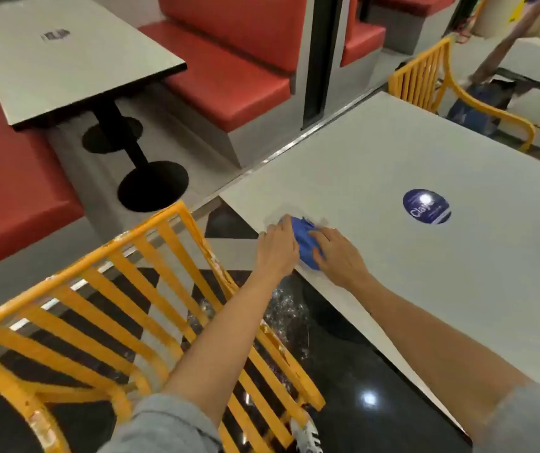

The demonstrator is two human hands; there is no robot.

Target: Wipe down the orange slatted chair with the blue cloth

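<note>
**Both hands on the blue cloth at the tabletop's near corner**

The blue cloth [304, 241] lies bunched on the pale grey tabletop [409, 165], close to its near left corner, just right of the frame's centre. No container shows anywhere in view.

The left hand [278, 248] reaches in from the lower middle of the frame, forearm stretched over the chair, palm down, its fingers [283, 225] laid along the cloth's left side and curling over its far edge. The right hand [340, 256] comes in from the lower right, forearm lying across the tabletop edge, its fingers [319, 238] bent onto the cloth's right side. Between them the two hands hold the cloth, pressed against the tabletop.

The orange slatted chair [137, 305] fills the lower left of the frame, beside the tabletop's left edge, its slats running diagonally with dark glossy floor visible through them. The cloth is off the chair.

A round blue sticker [426, 206] sits on the tabletop to the right of the hands. A second orange chair [432, 76] stands at the tabletop's far end, upper right. Red booth seats [229, 83] and another table [65, 57] occupy the upper left.
</note>
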